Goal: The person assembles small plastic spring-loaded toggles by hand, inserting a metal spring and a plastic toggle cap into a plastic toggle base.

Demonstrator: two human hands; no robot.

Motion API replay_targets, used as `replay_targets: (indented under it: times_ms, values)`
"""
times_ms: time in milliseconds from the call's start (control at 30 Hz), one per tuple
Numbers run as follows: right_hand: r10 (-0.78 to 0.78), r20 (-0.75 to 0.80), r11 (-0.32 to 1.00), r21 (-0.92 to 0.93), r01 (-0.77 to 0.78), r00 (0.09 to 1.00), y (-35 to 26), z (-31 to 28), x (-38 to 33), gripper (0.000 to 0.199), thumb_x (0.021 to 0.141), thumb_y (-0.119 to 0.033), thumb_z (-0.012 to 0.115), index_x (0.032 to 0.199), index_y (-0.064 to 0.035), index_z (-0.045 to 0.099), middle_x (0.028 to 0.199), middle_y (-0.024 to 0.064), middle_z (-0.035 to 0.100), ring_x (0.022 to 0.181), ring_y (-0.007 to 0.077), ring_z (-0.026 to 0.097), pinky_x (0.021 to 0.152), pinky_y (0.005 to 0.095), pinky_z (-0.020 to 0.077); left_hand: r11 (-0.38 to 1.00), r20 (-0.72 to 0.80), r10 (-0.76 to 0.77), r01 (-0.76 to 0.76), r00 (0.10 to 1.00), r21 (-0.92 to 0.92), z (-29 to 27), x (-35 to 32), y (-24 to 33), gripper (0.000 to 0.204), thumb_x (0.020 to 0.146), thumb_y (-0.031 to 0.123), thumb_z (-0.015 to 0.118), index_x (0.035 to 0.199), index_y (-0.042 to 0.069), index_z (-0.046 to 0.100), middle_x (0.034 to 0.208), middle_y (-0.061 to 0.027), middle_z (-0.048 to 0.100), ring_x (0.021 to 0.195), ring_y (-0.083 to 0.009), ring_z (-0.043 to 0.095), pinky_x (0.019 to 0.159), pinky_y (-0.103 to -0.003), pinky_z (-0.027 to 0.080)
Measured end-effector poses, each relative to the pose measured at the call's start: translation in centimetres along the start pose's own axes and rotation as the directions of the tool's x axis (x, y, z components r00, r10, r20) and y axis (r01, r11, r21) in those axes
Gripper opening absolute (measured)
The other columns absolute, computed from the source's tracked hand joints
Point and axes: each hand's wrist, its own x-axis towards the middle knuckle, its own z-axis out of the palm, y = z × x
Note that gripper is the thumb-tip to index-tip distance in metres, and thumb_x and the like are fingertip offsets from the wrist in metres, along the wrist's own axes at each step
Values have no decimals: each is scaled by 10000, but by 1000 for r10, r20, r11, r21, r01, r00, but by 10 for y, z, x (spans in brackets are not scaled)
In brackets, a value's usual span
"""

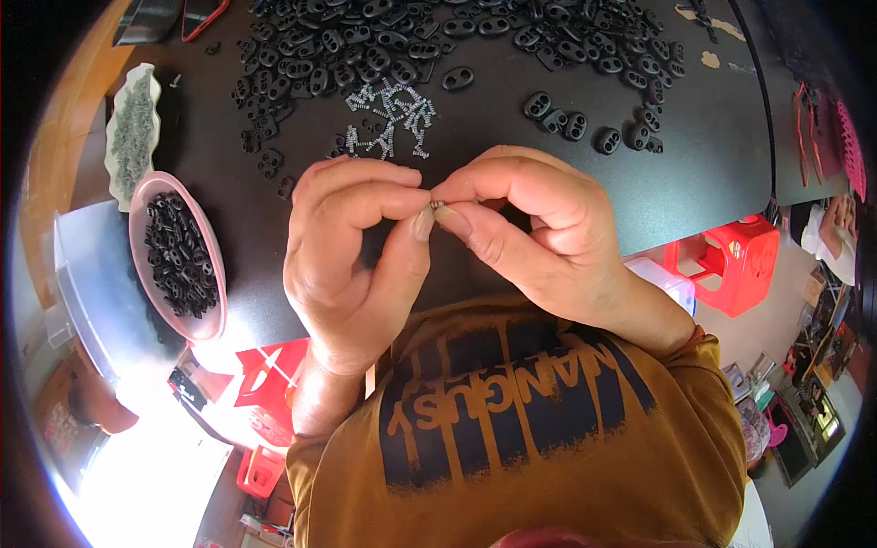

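My left hand (pixel 358 242) and my right hand (pixel 539 228) meet over the near part of the dark table. Thumb and forefinger of each pinch one small metal spring (pixel 438 205) between them, mostly covered by the fingertips. Just beyond my fingers lies a loose cluster of small silver springs (pixel 393 117). Behind it spreads a large heap of black oval two-holed cord-lock pieces (pixel 343 73). Several more black cord-lock pieces (pixel 575 125) sit apart, to the right of the springs.
At the left edge stand a pink oval bowl (pixel 217 315) of small black parts and a white scalloped dish (pixel 114 128) full of springs. A black cable (pixel 766 100) crosses the table's right side. Red plastic stools (pixel 749 265) stand below the table (pixel 676 196).
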Motion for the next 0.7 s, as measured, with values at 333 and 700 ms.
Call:
replay_targets:
  times_ms: [333, 700]
  values:
    - [-200, 76, 882, -421, 213, 977, 3, -2, 6, 100, 736, -17, 657, 805, -26, 585, 692, 76, 563, 588, 204, 553, 508, 293, 427, 870, 104, -290, 307, 951, -385, -2, -2, -2, 104, 755, -50, 568, 846, -1, 576, 951, -97, 567, 850, -140, 520, 779, -253, 408]
    - [-368, 42, 659, -693, 293, 929, 20, 1, 10, 119, 731, -59, 670, 761, -49, 556, 681, 81, 531, 570, 263, 544, 486, 343, 424, 990, -9, -116, 116, 993, 80, 5, -24, -2, 193, 633, -63, 653, 774, 51, 587, 833, -80, 616, 772, -232, 562, 726, -327, 442]
